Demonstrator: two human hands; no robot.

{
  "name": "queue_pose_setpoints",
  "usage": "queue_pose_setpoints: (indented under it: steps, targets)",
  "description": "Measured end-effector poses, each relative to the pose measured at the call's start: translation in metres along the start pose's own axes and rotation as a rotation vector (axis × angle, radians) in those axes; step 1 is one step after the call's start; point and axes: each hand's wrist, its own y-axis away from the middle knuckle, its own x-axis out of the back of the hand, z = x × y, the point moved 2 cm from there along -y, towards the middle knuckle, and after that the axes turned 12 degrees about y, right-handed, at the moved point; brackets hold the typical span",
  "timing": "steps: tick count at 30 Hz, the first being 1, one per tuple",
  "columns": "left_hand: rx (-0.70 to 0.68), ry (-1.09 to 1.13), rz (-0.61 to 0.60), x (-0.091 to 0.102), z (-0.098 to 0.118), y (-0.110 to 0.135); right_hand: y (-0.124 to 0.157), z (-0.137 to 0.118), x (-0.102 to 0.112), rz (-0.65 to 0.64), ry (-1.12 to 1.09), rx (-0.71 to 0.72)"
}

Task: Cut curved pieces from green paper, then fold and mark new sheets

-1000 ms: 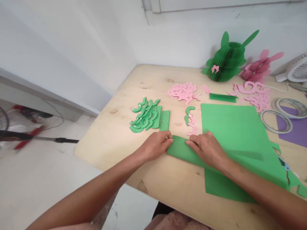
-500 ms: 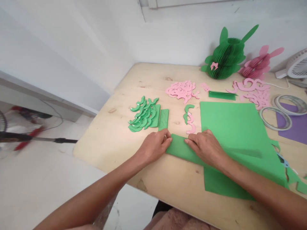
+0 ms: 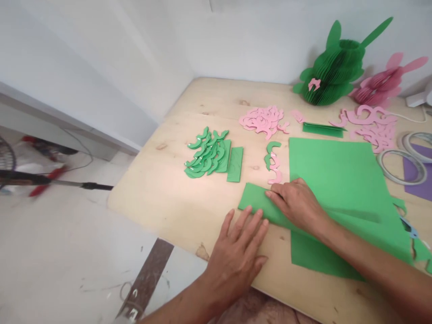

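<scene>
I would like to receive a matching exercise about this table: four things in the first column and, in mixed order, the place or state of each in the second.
Column one
1. Left hand
2. Right hand
3. Flat purple paper sheet
4. Large green pleated-paper figure

Column two
A. Partly covered by whitish ring-shaped rolls
B. Fingers spread, at the near edge of the folded green paper strip
C. Standing beside a smaller pink pleated-paper figure
D. Fingers curled, touching the strip

Right pairs: 1-B, 2-D, 3-A, 4-C

head view | from wearer's head | facing forward-down | near tabletop (image 3: 151, 186)
</scene>
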Motion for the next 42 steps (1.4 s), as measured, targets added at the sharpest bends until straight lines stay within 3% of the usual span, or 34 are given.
queue_pose_setpoints:
  steps: [12, 32, 42]
  targets:
    - [0.04, -0.011, -0.021, -0.015, -0.008, 0.002, 0.0, 0.0, -0.003, 0.046, 0.099, 0.004]
    - [0.04, -0.014, 0.005, -0.013, -0.011, -0.001, -0.001, -0.001, 0.0, 0.112, 0.149, 0.002]
    - [0.035, -0.007, -0.009, -0.013, -0.012, -0.001, 0.004, -0.006, 0.008, 0.244, 0.227, 0.025]
